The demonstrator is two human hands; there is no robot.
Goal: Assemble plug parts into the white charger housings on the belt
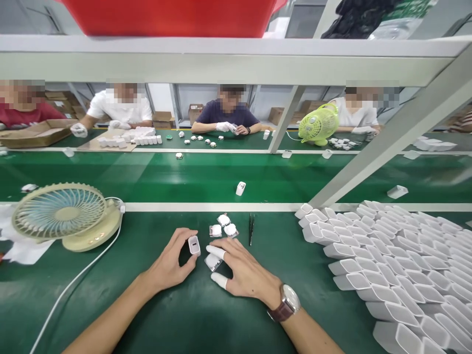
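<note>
My left hand (pixel 173 260) grips a small white plastic housing (pixel 193 245) between thumb and fingers, its end with a dark slot facing up. To its right, my right hand (pixel 243 270) has white finger cots on the thumb and index finger, which are spread apart. Between those fingertips lies a small white charger insert (pixel 213 262) with a clear or metallic edge; whether they touch it I cannot tell. Beyond the hands, a cluster of similar white inserts (pixel 223 221) rests on the green mat. Black tweezers (pixel 251 230) lie to the right of them.
Many empty white shells (pixel 398 265) stand packed on the right. A cream fan (pixel 66 211) with a white cable is at left. Across the green conveyor belt (pixel 177 182), carrying a white piece (pixel 241 188), several people work. A metal post (pixel 387 132) slants at right, under a shelf (pixel 221 66).
</note>
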